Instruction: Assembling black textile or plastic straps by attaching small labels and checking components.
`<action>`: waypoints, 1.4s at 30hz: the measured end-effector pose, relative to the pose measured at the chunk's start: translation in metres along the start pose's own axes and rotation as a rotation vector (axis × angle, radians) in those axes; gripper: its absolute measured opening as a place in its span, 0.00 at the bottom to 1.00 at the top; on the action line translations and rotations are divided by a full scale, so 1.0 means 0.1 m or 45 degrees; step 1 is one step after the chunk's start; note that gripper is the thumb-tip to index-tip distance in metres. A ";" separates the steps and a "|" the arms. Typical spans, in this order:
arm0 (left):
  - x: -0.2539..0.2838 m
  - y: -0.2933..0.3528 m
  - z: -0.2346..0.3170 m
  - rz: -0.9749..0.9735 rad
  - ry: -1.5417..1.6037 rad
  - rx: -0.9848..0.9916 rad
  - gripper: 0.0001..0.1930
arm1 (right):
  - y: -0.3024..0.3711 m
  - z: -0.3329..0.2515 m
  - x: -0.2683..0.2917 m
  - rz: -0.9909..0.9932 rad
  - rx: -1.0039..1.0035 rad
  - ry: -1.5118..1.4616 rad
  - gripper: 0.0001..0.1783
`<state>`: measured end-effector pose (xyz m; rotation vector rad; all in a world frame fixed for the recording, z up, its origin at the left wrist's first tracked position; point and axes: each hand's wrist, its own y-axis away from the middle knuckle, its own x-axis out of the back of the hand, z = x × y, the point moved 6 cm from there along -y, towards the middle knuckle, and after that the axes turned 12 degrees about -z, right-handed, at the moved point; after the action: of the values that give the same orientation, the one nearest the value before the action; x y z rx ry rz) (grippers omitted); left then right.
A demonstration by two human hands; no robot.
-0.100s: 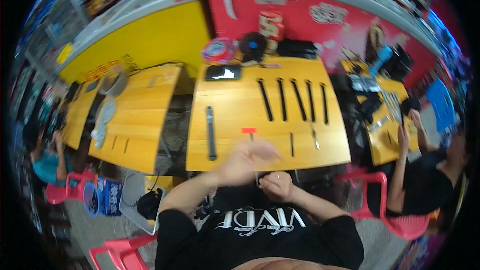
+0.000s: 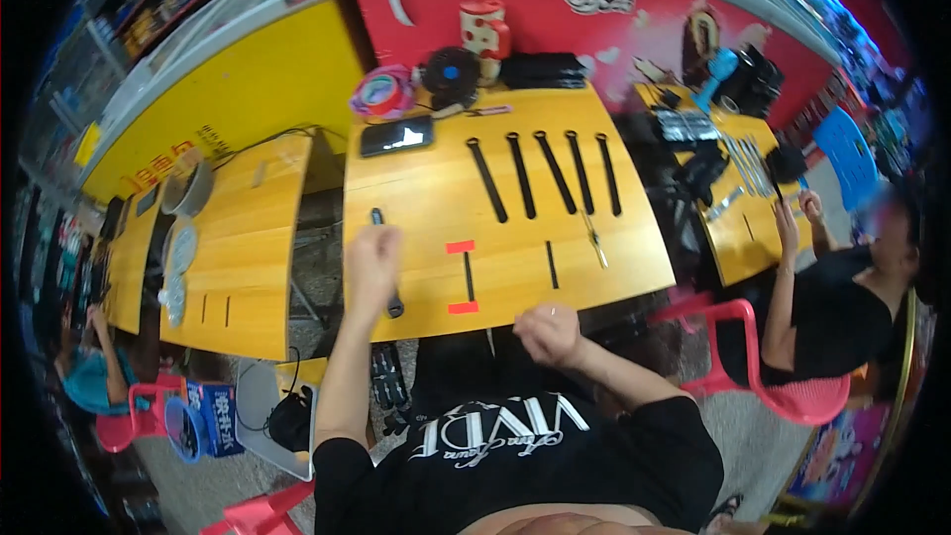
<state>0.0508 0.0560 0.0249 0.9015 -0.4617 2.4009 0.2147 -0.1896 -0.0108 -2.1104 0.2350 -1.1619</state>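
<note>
My left hand [image 2: 373, 263] is over a dark strap [image 2: 395, 307] lying lengthwise at the left of the wooden table [image 2: 426, 188]. It covers the strap's middle, and its fingers are hidden, so I cannot tell whether they grip it. My right hand [image 2: 550, 334] is closed at the table's front edge, with whatever it may hold out of sight. Between the hands lies a thin black strip [image 2: 470, 277] with a red tape piece [image 2: 461, 248] at its far end and another red piece [image 2: 463, 308] at its near end. A second black strip [image 2: 552, 265] lies to the right.
Several black straps [image 2: 521, 175] lie in a row farther back, with a slim silvery tool [image 2: 595, 243] below them. A phone [image 2: 396, 137], a tape roll [image 2: 383, 92], a small fan [image 2: 450, 75] and a black bundle [image 2: 543, 70] line the back. A person [image 2: 842, 312] sits at the right table.
My left hand has moved left from the table's front middle to the strap. Both red tape pieces are now uncovered. My right hand stays closed by the edge, and the view has shifted.
</note>
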 end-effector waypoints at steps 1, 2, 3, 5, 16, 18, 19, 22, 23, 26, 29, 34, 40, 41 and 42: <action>0.05 -0.18 -0.17 0.108 -0.487 0.073 0.15 | -0.04 0.21 0.09 0.082 -0.121 0.060 0.04; 0.01 -0.21 -0.35 0.162 -0.705 0.143 0.18 | -0.03 0.32 0.15 0.157 -0.253 0.108 0.03; -0.04 -0.22 -0.45 0.092 -0.733 0.254 0.18 | -0.03 0.36 0.24 0.212 -0.361 0.171 0.03; -0.11 -0.28 -0.54 0.040 -0.755 0.363 0.18 | -0.07 0.58 0.40 0.260 -0.557 0.330 0.02; -0.52 -0.17 -0.60 -0.085 0.807 0.286 0.05 | 0.58 1.62 0.54 -0.086 -1.294 0.924 0.06; -0.57 -0.01 -0.26 -0.362 1.459 0.293 0.05 | 0.49 1.53 0.56 -0.041 -1.167 0.951 0.05; -0.56 0.06 -0.19 -0.341 1.449 0.310 0.05 | 0.44 1.46 0.61 0.035 -1.079 0.930 0.03; -0.69 0.26 0.08 -0.523 1.826 0.313 0.09 | 0.38 1.28 0.58 0.281 -1.083 0.158 0.03; -0.72 0.31 0.16 -0.574 1.894 0.313 0.12 | 0.30 1.19 0.46 0.336 -1.026 -0.269 0.02; -0.84 0.42 0.34 -0.704 1.995 0.318 0.15 | -0.15 0.56 0.15 0.235 -0.916 -0.839 0.07; -0.93 0.48 0.38 -0.651 1.950 0.339 0.15 | -0.58 0.09 0.04 -0.023 -0.603 -0.627 0.09; -0.99 0.58 0.43 -0.748 1.971 0.267 0.14 | -0.69 -0.01 0.06 0.055 -0.519 -0.294 0.12; -0.98 0.64 0.49 -0.732 1.884 0.245 0.14 | -0.71 -0.07 0.12 -0.023 -0.584 -0.036 0.14; -0.98 0.64 0.50 -0.728 1.867 0.236 0.14 | -0.71 -0.07 0.11 -0.027 -0.580 -0.053 0.14; -0.98 0.64 0.50 -0.730 1.867 0.234 0.14 | -0.71 -0.07 0.11 -0.029 -0.575 -0.070 0.15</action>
<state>0.1010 -0.0541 -0.0140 -0.6898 0.5173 1.9094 0.2034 -0.1456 0.0455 -2.5365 0.4870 -1.1410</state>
